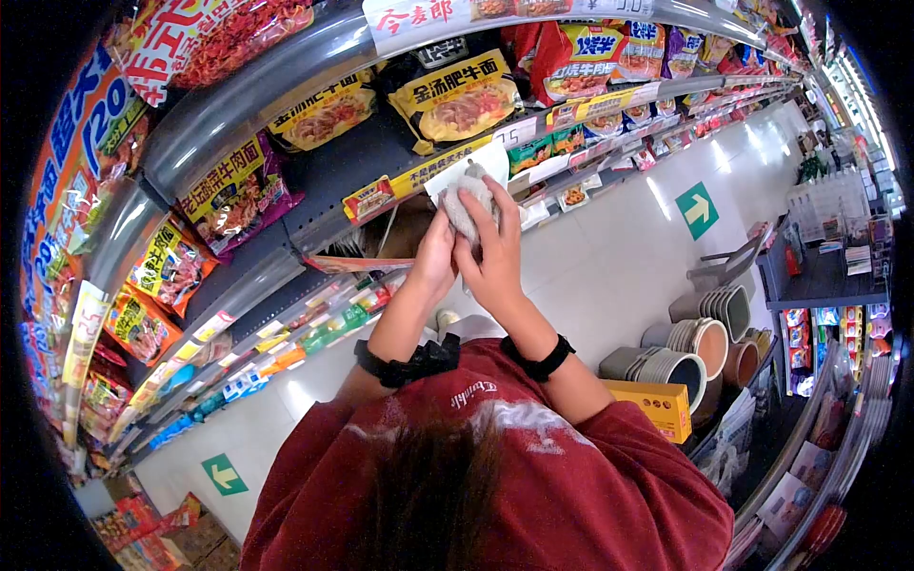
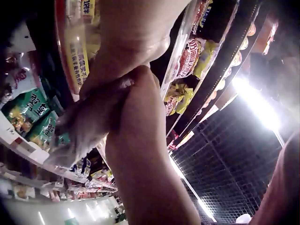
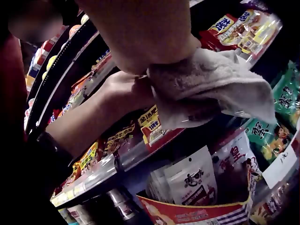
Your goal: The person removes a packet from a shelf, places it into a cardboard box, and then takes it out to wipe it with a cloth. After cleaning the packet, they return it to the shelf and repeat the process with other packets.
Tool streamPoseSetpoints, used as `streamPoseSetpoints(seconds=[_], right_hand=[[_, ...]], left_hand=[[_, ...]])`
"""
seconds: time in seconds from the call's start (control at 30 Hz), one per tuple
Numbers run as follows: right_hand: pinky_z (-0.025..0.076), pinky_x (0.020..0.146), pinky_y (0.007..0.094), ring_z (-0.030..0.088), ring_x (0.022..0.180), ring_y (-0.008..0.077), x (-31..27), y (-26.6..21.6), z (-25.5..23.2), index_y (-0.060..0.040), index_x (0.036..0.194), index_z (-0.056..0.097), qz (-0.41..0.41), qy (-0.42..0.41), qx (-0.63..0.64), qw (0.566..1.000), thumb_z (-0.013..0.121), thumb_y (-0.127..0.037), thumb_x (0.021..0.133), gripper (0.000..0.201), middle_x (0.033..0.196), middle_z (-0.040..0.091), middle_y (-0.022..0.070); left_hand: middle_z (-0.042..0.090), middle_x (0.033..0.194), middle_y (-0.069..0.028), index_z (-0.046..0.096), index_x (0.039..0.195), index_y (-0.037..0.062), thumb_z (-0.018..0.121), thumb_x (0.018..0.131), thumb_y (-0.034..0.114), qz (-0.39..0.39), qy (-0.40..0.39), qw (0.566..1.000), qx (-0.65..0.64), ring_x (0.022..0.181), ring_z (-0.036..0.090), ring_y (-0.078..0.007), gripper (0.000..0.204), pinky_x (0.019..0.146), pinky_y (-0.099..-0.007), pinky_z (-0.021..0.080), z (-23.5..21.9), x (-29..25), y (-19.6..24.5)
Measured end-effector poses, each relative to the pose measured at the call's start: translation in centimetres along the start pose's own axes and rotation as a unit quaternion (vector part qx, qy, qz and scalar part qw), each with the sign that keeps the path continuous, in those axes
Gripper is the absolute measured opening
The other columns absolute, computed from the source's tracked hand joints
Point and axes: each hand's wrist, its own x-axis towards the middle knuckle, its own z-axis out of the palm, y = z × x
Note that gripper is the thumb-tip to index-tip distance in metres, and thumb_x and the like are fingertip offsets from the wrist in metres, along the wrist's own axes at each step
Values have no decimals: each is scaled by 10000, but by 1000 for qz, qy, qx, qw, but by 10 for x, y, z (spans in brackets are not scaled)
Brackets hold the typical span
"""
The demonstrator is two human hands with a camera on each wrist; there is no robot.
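A person, seen from above, holds a bunched grey cloth (image 1: 466,211) in both hands at the front edge of a shop shelf (image 1: 328,195); clock positions are around that cloth in the head view, twelve being the top. The right hand (image 1: 490,243) has its fingers bent over the cloth, gripping it. The left hand (image 1: 435,259), close beside it at seven o'clock, pinches the cloth too, its fingers partly hidden. In the right wrist view, a loose flap hangs toward three o'clock.

Yellow noodle packets (image 1: 457,100) stand on the shelf at twelve; a purple packet (image 1: 233,198) is at nine, with red packets (image 1: 576,62) near two. A green arrow sign (image 1: 697,211) marks the pale floor (image 1: 609,262) at three. Stacked buckets (image 1: 666,371) stand at four, just beyond a yellow box (image 1: 657,404). At six is the person's maroon shirt (image 1: 590,466), with a black band (image 1: 411,364) on each wrist.
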Motion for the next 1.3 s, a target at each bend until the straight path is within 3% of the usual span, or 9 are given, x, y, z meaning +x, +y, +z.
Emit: streamPoseSetpoints(seconds=[0.2, 0.43, 0.53, 1.17, 1.3], right_hand=[[299, 905, 440, 357, 1120, 358, -13, -9, -3, -95, 1071, 518, -2, -31, -1, 1000, 548, -76, 611, 461, 1241, 393, 118], [299, 884, 446, 370, 1101, 346, -26, -6, -13, -92, 996, 543, -17, -52, -19, 998, 547, -115, 618, 379, 1203, 446, 75], [336, 857, 418, 442, 1027, 333, -32, -9, -17, -69, 882, 563, -31, -60, -24, 997, 543, -38, 570, 313, 1118, 514, 86], [369, 818, 398, 470, 975, 304, -50, 5, -40, -84, 764, 572, -24, -88, -25, 996, 556, -12, 541, 234, 1010, 572, 39], [359, 810, 385, 457, 989, 296, -61, 13, -43, -101, 789, 564, -14, -152, -20, 988, 538, -38, 593, 208, 1046, 551, 33]], left_hand=[[476, 1133, -104, 402, 1179, 76, 257, 886, 491, -49, -24, 995, -81, 1049, 466, -228, 528, 904, -365, 372, -12, 3, -2], [502, 1108, -117, 384, 1201, 39, 230, 899, 472, -63, -42, 993, -86, 1012, 499, -211, 550, 870, -332, 400, -13, 3, -4], [494, 1131, -129, 356, 1223, 23, 198, 897, 483, -52, -73, 992, -90, 1009, 506, -217, 586, 860, -328, 414, -11, 2, 0], [453, 1200, -122, 317, 1246, 13, 240, 902, 448, -12, -61, 991, -122, 1071, 467, -228, 560, 926, -358, 347, 0, 4, -9], [434, 1219, -136, 302, 1253, 5, 256, 899, 450, 1, -58, 990, -129, 1097, 449, -242, 571, 950, -361, 329, -3, 8, -10]])
